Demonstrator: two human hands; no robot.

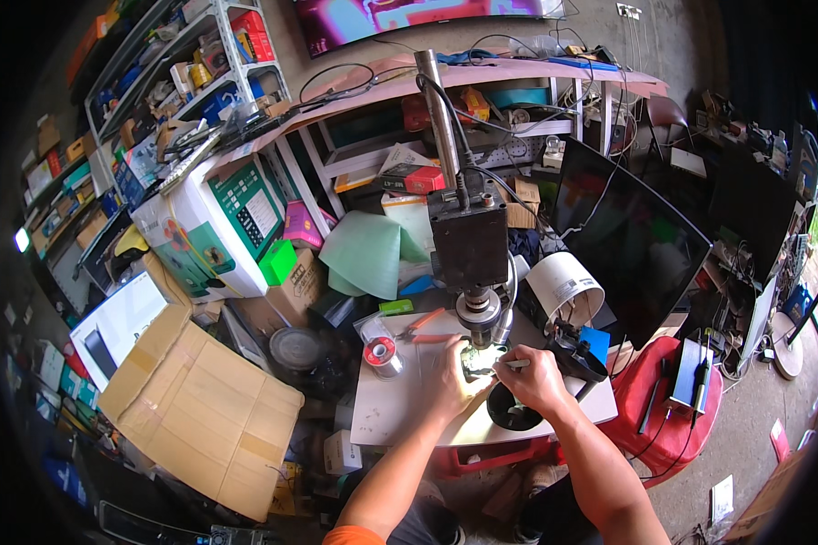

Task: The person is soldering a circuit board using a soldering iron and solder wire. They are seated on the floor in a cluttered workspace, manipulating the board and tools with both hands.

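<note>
My left hand (454,374) pinches a small, brightly lit piece (480,361), too small to name, just above the white tabletop (382,413). In my right hand (538,380) is a slim, light-coloured, pen-like tool (516,363), its tip close to that piece; its exact kind is unclear. Straight above both hands hangs a black microscope camera (468,241) with a metal lens barrel (478,311) and a light. A round black dish-like thing (509,409) lies below my right hand. Left of my left hand are a spool of wire (382,354) and an orange-handled tool (427,321).
A white cylinder (563,286) and a large dark screen (632,241) stand behind to the right. A red stool (645,418) carries a small box-shaped device (691,372). At left lies an open cardboard box (209,409). A lit wall screen (418,20) hangs at the back.
</note>
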